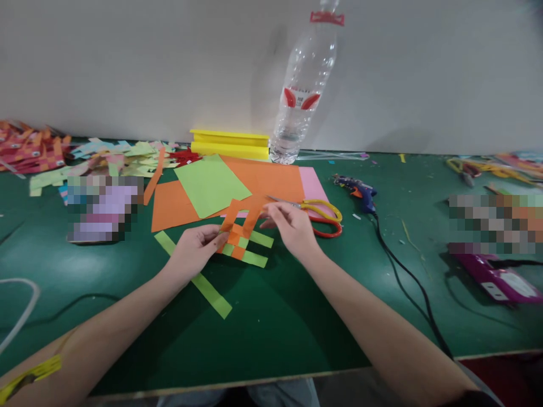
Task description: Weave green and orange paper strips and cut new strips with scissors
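My left hand [197,249] pinches the left edge of a small weave of orange and green paper strips [238,242], held above the table. Loose green ends of the weave point right, and orange ends point away from me. My right hand [292,226] has its fingers closed at the far end of one orange paper strip [253,213]; the fingertips are partly hidden. Just beyond that hand lie scissors [324,210] with one yellow and one red handle loop. A single green paper strip [212,295] rests on the table under my left wrist.
Behind the weave lie a green sheet [212,186], orange sheets [271,175] and a pink sheet [314,181]. A water bottle [297,118] stands by a yellow holder [229,144]. Right are a glue gun [358,192] and a purple power strip [492,277]; left, a phone [106,212] and paper scraps [127,158].
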Demonstrator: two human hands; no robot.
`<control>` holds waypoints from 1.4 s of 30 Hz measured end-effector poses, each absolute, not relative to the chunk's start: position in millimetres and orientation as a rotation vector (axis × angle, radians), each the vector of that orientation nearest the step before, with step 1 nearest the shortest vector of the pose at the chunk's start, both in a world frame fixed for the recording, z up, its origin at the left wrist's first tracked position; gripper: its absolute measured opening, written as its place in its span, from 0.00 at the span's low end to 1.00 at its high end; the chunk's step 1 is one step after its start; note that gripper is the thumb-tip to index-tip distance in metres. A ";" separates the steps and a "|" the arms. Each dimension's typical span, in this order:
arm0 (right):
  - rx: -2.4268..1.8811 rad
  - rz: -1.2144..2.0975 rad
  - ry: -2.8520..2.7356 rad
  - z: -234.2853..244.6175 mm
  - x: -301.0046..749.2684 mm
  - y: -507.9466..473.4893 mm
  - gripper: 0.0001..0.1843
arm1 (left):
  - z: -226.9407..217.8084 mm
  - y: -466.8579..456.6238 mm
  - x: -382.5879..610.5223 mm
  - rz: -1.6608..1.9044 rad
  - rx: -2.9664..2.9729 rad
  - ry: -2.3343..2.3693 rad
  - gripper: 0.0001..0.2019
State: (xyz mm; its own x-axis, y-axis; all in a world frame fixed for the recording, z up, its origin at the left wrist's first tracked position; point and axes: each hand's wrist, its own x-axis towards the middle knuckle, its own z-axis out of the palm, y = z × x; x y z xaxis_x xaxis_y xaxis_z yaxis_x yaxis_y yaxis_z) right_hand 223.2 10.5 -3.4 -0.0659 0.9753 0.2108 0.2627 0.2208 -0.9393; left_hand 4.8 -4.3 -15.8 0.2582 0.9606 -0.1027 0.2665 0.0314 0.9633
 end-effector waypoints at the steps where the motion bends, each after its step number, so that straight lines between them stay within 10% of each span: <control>1: -1.231 0.811 -1.575 3.3 228.0 11.3 0.15 | -17.2 -3.5 4.3 0.837 1.453 1.218 0.16; 10: -1.609 -0.376 -1.947 23.0 281.8 16.1 0.10 | -19.8 -1.5 3.8 0.933 1.384 1.171 0.17; 42: -1.622 -0.047 -1.865 6.2 313.9 21.7 0.20 | -18.4 10.8 -0.3 1.255 0.984 1.386 0.25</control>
State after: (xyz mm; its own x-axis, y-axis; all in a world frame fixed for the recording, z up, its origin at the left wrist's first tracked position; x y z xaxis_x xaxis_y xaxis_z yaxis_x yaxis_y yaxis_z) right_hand 313.9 21.7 6.2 -0.0160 0.8714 0.4903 0.8950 0.2312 -0.3815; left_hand -0.3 10.8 -18.4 -0.1872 0.9719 -0.1426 -0.0461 0.1363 0.9896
